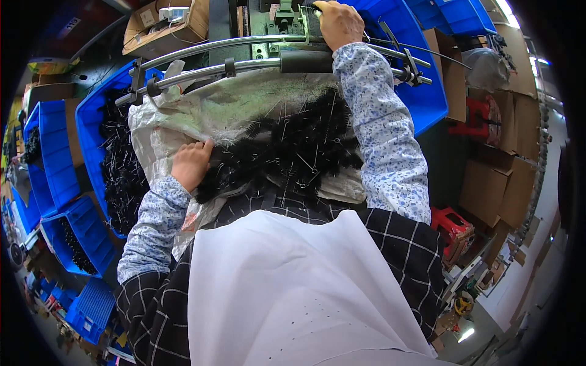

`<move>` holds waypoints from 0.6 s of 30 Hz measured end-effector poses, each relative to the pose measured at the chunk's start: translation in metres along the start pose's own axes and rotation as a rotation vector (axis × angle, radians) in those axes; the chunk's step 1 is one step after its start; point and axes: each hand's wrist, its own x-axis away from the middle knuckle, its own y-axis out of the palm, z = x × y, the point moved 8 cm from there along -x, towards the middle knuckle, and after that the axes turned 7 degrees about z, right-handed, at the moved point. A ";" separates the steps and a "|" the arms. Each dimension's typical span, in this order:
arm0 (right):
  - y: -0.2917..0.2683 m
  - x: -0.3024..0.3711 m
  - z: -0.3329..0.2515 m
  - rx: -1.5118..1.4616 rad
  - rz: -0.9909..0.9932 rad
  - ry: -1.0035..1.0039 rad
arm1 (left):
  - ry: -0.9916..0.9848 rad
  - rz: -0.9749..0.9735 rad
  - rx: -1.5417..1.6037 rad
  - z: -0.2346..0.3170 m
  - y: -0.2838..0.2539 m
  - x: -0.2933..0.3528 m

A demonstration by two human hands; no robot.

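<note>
We see a heap of black wire brushes (293,143) lying on a pale, stained sheet (162,122) in front of the person. Their axes cross at many angles: several thin wires stand nearly upright in the view, while one near the heap's right side slants, its small looped end toward the person. The left hand (190,165) is half curled at the heap's left edge, its fingers pointing right; we cannot tell whether it holds anything. The right hand (340,25) bends over the machine (285,21), with a dark bristly piece (311,10) at its fingertips, pointing left; we cannot tell how firmly it grips.

Metal rails (207,71) run crosswise beyond the sheet. To the left, we find a blue bin (91,158) of more brushes; to the right, cardboard boxes (485,192) and a red stool (453,235).
</note>
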 end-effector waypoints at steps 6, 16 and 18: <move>0.005 -0.004 -0.001 -0.005 0.066 -0.015 | -0.042 -0.121 0.188 -0.005 -0.014 -0.003; 0.020 -0.011 0.008 -0.082 -0.014 -0.016 | -0.128 0.107 0.653 -0.022 -0.076 -0.007; 0.013 -0.006 0.012 -0.020 -0.040 0.007 | -0.172 0.146 0.744 -0.025 -0.099 -0.009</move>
